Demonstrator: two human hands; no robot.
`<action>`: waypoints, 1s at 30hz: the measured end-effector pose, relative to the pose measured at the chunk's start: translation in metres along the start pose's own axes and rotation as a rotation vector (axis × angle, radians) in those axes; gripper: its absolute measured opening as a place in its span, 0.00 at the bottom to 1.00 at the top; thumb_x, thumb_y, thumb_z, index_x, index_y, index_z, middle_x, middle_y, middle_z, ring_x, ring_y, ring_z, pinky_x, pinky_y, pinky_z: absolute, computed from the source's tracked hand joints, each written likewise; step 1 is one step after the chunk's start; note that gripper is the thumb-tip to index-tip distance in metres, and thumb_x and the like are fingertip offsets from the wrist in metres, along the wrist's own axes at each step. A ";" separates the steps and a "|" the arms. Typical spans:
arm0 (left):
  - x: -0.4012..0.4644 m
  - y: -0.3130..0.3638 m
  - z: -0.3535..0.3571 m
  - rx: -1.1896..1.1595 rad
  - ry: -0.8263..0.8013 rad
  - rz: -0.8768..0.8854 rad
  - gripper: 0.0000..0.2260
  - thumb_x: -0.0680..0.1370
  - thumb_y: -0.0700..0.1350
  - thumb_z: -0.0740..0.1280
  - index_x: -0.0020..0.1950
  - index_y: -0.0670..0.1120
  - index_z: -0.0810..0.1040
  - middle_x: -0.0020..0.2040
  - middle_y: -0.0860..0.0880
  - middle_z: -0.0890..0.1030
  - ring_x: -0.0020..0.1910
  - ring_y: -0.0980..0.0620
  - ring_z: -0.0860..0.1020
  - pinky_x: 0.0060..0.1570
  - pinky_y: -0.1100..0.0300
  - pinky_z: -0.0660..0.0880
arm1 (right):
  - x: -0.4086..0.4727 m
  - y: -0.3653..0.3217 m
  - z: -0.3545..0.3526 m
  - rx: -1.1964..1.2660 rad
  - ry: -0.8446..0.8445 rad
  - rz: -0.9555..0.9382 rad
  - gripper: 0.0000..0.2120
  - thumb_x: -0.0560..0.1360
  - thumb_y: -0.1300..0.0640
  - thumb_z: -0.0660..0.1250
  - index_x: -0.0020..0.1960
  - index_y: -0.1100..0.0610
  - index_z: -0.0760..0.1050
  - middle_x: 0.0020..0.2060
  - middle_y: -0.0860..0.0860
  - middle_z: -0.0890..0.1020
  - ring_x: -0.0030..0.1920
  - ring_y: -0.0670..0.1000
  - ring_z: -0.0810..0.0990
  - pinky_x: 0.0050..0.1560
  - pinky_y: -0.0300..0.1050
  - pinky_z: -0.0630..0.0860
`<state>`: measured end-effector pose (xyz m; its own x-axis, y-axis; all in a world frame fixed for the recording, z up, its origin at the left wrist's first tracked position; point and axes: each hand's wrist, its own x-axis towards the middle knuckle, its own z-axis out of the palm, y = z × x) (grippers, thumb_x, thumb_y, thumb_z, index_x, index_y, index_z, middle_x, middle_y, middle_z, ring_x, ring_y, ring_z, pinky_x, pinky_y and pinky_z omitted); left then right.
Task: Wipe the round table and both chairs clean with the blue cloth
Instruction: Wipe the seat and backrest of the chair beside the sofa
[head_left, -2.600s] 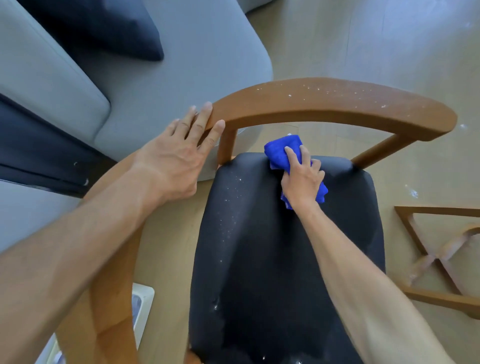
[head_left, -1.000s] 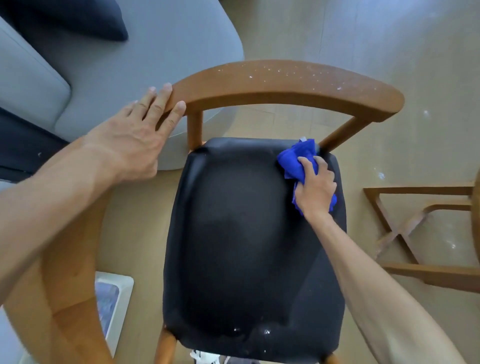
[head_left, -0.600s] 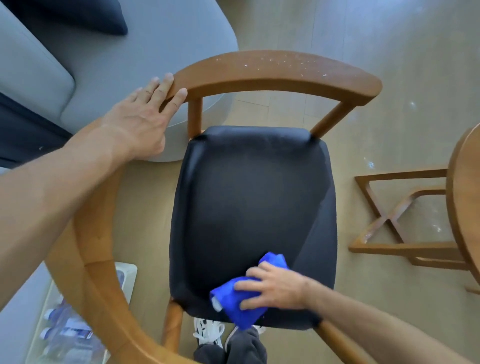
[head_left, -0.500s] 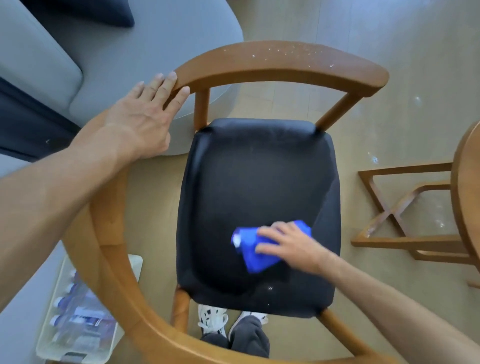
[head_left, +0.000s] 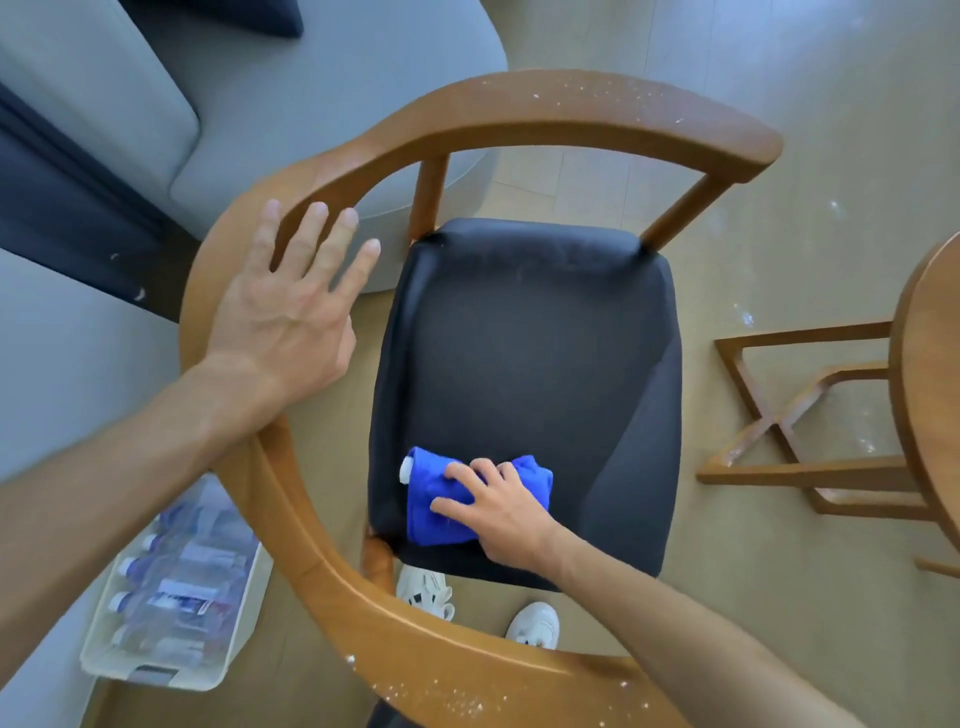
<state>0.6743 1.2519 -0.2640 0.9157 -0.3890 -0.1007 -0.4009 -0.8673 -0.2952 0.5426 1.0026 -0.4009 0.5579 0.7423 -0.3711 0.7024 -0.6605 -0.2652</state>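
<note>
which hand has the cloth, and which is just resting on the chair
The right hand presses the blue cloth on the black seat. The left hand holds nothing, lying flat with fingers spread on the wooden armrest.

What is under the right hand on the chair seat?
The right hand presses the blue cloth onto the black seat, near its front left corner. The part of the cloth and seat beneath the palm is covered, so its condition cannot be seen.
</note>
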 end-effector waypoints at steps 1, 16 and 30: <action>-0.003 0.001 0.000 -0.017 0.015 -0.002 0.27 0.78 0.46 0.53 0.77 0.39 0.58 0.76 0.34 0.58 0.75 0.34 0.57 0.73 0.37 0.44 | -0.005 -0.001 0.003 -0.040 -0.040 -0.095 0.30 0.61 0.63 0.71 0.60 0.45 0.71 0.63 0.53 0.72 0.53 0.58 0.73 0.43 0.50 0.73; 0.002 0.004 0.004 0.122 -0.025 -0.013 0.30 0.76 0.50 0.55 0.76 0.40 0.60 0.75 0.34 0.60 0.75 0.35 0.57 0.70 0.42 0.34 | -0.188 0.181 -0.032 -0.278 -0.292 0.056 0.22 0.63 0.68 0.68 0.53 0.49 0.74 0.63 0.53 0.73 0.56 0.60 0.74 0.47 0.54 0.74; 0.012 -0.024 0.078 0.346 0.034 0.001 0.39 0.68 0.58 0.51 0.79 0.48 0.50 0.79 0.41 0.48 0.78 0.39 0.49 0.71 0.32 0.48 | -0.069 0.075 0.015 -0.140 0.130 -0.157 0.17 0.67 0.65 0.65 0.52 0.49 0.73 0.59 0.55 0.74 0.46 0.58 0.75 0.38 0.49 0.73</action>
<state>0.6973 1.2919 -0.3319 0.9118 -0.4046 -0.0710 -0.3630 -0.7128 -0.6001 0.5503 0.9007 -0.4082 0.4827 0.8490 -0.2149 0.8344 -0.5204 -0.1818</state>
